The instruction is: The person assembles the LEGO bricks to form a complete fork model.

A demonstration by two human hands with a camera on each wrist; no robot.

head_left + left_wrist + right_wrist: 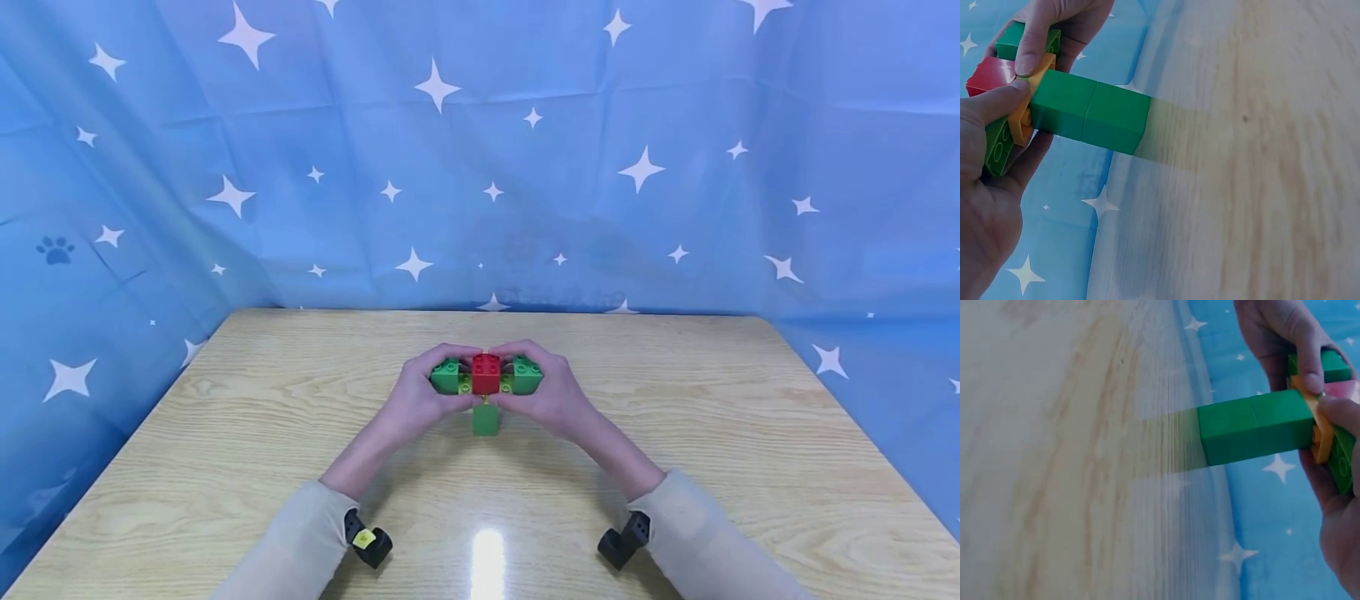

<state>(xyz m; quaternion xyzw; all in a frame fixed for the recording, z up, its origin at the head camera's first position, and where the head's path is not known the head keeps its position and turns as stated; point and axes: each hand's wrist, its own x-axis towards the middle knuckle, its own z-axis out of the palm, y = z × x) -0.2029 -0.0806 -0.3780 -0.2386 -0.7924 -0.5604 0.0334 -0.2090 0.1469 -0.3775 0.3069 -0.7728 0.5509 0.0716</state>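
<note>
A toy-brick build stands upright on the table at the middle of the head view. Two green bricks (pixel 1091 112) stacked end to end form its column, and the foot meets the tabletop. Across the column's top lies an orange-yellow brick (pixel 1313 419). A red brick (pixel 485 375) sits at the centre above it, between a green brick (pixel 446 377) on the left and another green brick (pixel 527 375) on the right. My left hand (pixel 420 396) grips the left end, and my right hand (pixel 552 396) grips the right end. Both thumbs press the orange-yellow brick's near side.
The wooden table (pixel 270 417) stretches to both sides of the build. A blue curtain (pixel 525 233) with white stars hangs behind and at the sides. A black wrist camera (pixel 367 537) is on the left sleeve and another camera (pixel 625 540) on the right.
</note>
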